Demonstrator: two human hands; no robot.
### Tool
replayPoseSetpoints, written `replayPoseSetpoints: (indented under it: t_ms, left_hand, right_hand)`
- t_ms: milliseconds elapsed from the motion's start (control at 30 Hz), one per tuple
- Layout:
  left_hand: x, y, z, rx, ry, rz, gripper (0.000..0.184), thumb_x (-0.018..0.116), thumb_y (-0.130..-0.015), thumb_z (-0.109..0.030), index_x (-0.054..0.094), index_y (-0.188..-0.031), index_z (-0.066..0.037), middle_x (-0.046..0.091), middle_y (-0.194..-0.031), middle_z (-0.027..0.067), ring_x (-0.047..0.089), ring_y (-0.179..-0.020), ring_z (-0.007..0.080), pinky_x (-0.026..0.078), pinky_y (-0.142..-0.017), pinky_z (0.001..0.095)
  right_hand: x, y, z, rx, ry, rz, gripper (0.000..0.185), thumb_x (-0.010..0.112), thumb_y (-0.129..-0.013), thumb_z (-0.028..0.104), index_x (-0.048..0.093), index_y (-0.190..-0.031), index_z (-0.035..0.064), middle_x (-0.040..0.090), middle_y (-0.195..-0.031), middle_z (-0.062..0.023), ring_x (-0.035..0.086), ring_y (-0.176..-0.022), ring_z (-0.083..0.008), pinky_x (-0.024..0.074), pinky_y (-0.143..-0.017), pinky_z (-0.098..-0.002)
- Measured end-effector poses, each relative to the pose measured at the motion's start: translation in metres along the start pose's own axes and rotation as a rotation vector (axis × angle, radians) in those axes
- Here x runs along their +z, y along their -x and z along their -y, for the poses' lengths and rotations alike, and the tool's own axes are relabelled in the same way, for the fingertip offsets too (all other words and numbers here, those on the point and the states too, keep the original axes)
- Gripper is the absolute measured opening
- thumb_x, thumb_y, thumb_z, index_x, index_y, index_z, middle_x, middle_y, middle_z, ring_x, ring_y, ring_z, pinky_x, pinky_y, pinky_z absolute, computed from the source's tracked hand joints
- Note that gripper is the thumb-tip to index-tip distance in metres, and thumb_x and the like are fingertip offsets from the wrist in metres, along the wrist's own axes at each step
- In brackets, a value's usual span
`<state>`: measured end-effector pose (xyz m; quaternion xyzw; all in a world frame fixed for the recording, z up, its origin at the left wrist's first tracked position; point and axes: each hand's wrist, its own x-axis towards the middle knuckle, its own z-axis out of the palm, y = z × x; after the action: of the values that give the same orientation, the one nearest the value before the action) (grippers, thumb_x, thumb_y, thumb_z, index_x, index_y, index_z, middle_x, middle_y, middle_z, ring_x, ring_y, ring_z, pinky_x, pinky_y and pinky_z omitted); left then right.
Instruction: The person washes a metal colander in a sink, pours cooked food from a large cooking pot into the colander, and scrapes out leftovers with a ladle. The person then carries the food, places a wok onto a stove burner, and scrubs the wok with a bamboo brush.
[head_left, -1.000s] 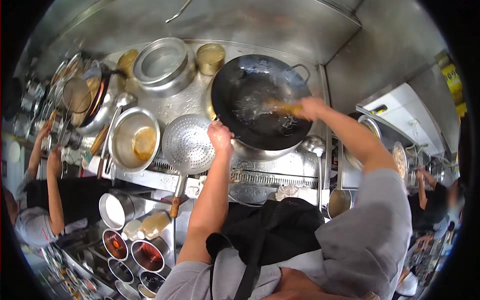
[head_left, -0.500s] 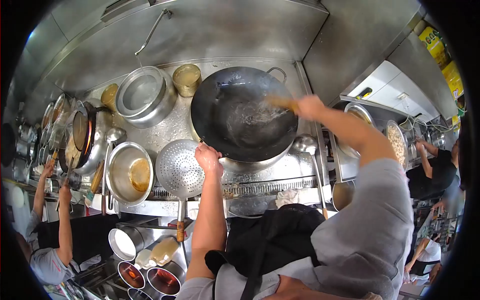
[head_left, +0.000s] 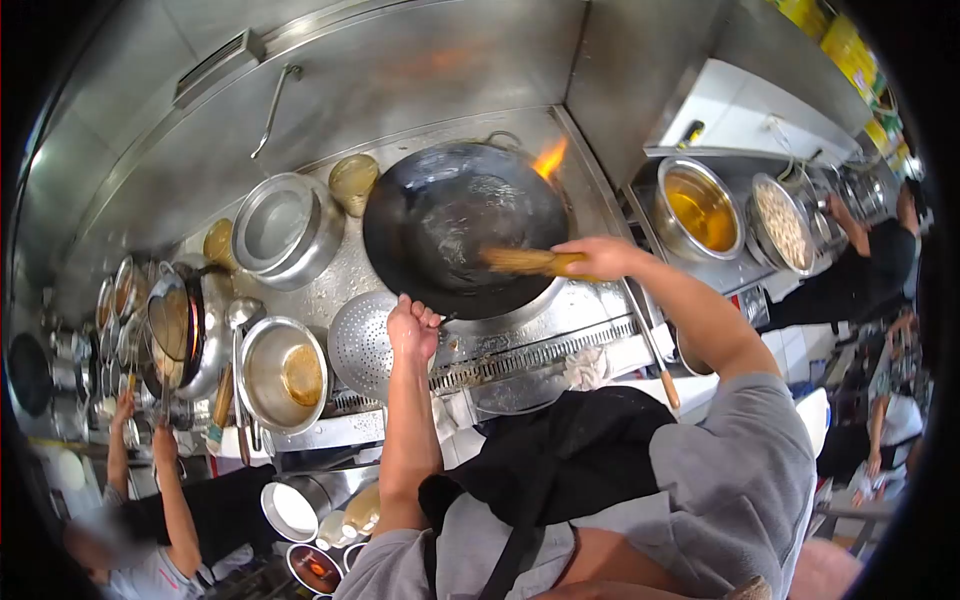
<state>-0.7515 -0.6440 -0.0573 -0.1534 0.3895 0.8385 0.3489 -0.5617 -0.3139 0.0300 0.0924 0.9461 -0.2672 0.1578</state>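
Observation:
A large black wok (head_left: 430, 215) with water in it sits on the burner, and a flame (head_left: 549, 159) rises behind its right rim. My right hand (head_left: 600, 259) is closed round a bamboo brush (head_left: 520, 262), whose bristles are over the near right part of the wok. At the wok's near left edge, my left hand (head_left: 413, 328) is closed in a fist; what it grips is hidden by the fingers. Beside and partly behind that hand lies a perforated metal strainer (head_left: 362, 345).
Left of the strainer stand a steel bowl (head_left: 262, 375) and a lidded pot (head_left: 322, 240). A ladle handle (head_left: 655, 350) lies right of the wok. Farther right are a pot of yellow liquid (head_left: 700, 215) and a bowl of pale food (head_left: 782, 222). Co-workers stand at both sides.
The brush has moved from over the wok's right side to its near right part. A flame now shows behind the wok. The camera view has turned, and more of the right side shows.

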Motion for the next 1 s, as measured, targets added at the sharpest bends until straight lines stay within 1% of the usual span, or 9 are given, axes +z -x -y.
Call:
replayPoseSetpoints:
  t_ms: [167,200,433,533,600,633,733,867,1000]
  left_hand:
    - [0.019,0.027,-0.024,0.189,-0.168,0.089,0.023,0.044,-0.103,-0.021,0.039,-0.082,-0.012,0.034,-0.058,-0.0009,0.030,-0.046,0.0121,0.030,-0.042,0.0309]
    - [0.037,0.035,-0.029,0.221,-0.213,0.047,0.022,0.045,-0.103,-0.021,0.039,-0.083,-0.011,0.036,-0.059,-0.0006,0.031,-0.046,0.0120,0.030,-0.042,0.0307]
    - [0.081,0.047,-0.032,0.295,-0.367,0.056,0.018,0.049,-0.101,-0.019,0.039,-0.088,-0.011,0.039,-0.060,-0.0002,0.033,-0.046,0.0108,0.028,-0.042,0.0297]
    - [0.107,0.062,-0.023,0.335,-0.409,0.047,0.017,0.049,-0.101,-0.018,0.038,-0.089,-0.011,0.039,-0.062,-0.0002,0.032,-0.046,0.0105,0.028,-0.041,0.0290]
    - [0.123,0.067,-0.017,0.379,-0.452,0.037,0.018,0.049,-0.101,-0.019,0.038,-0.090,-0.010,0.039,-0.062,-0.0001,0.032,-0.047,0.0101,0.027,-0.041,0.0282]
    - [0.130,0.069,-0.012,0.384,-0.455,0.025,0.018,0.049,-0.101,-0.019,0.038,-0.090,-0.010,0.039,-0.062,-0.0001,0.032,-0.047,0.0101,0.027,-0.041,0.0282]
    - [0.164,0.094,0.003,0.464,-0.563,-0.033,0.016,0.048,-0.101,-0.018,0.039,-0.091,-0.009,0.038,-0.063,0.0001,0.032,-0.047,0.0097,0.027,-0.041,0.0274]
    - [0.180,0.118,0.035,0.560,-0.709,-0.034,0.018,0.047,-0.102,-0.020,0.039,-0.091,-0.008,0.038,-0.064,-0.0007,0.033,-0.048,0.0084,0.029,-0.042,0.0276]
    - [0.138,0.156,0.096,0.767,-0.963,-0.074,0.021,0.048,-0.102,-0.024,0.039,-0.093,-0.007,0.041,-0.066,-0.0003,0.039,-0.053,0.0068,0.032,-0.044,0.0251]
  right_hand:
    - [0.001,0.109,-0.065,0.199,-0.598,-0.369,0.057,0.060,-0.095,0.035,0.048,-0.141,0.0050,0.065,-0.120,-0.0170,0.061,-0.108,-0.0238,0.0435,-0.100,-0.0330]
    - [0.009,0.115,-0.084,0.204,-0.524,-0.458,0.058,0.060,-0.094,0.037,0.049,-0.141,0.0040,0.065,-0.118,-0.0161,0.061,-0.107,-0.0218,0.0445,-0.099,-0.0333]
    - [0.057,0.108,-0.140,0.277,-0.592,-0.492,0.059,0.060,-0.093,0.042,0.052,-0.137,0.0034,0.063,-0.125,-0.0220,0.059,-0.117,-0.0310,0.0420,-0.102,-0.0361]
    - [0.071,0.095,-0.160,0.221,-0.590,-0.485,0.059,0.060,-0.092,0.041,0.052,-0.138,0.0049,0.066,-0.118,-0.0203,0.064,-0.104,-0.0285,0.0483,-0.093,-0.0352]
    - [0.072,0.092,-0.166,0.222,-0.697,-0.447,0.060,0.062,-0.091,0.041,0.051,-0.140,0.0079,0.068,-0.107,-0.0165,0.066,-0.084,-0.0238,0.0542,-0.071,-0.0360]
    - [0.070,0.092,-0.170,0.215,-0.703,-0.437,0.060,0.062,-0.091,0.041,0.051,-0.140,0.0079,0.068,-0.107,-0.0165,0.066,-0.084,-0.0238,0.0542,-0.071,-0.0360]
    - [0.059,0.087,-0.173,0.253,-1.010,-0.355,0.057,0.064,-0.091,0.039,0.050,-0.139,0.0118,0.064,-0.088,-0.0100,0.059,-0.060,-0.0176,0.0423,-0.040,-0.0329]
    - [0.058,0.056,-0.167,0.286,-1.343,-0.308,0.052,0.063,-0.092,0.039,0.049,-0.134,0.0109,0.057,-0.076,-0.0064,0.051,-0.047,-0.0175,0.0378,-0.036,-0.0327]
    - [0.075,0.029,-0.141,0.319,-1.567,-0.267,0.051,0.065,-0.092,0.037,0.049,-0.134,0.0119,0.058,-0.078,-0.0060,0.054,-0.050,-0.0174,0.0396,-0.035,-0.0335]
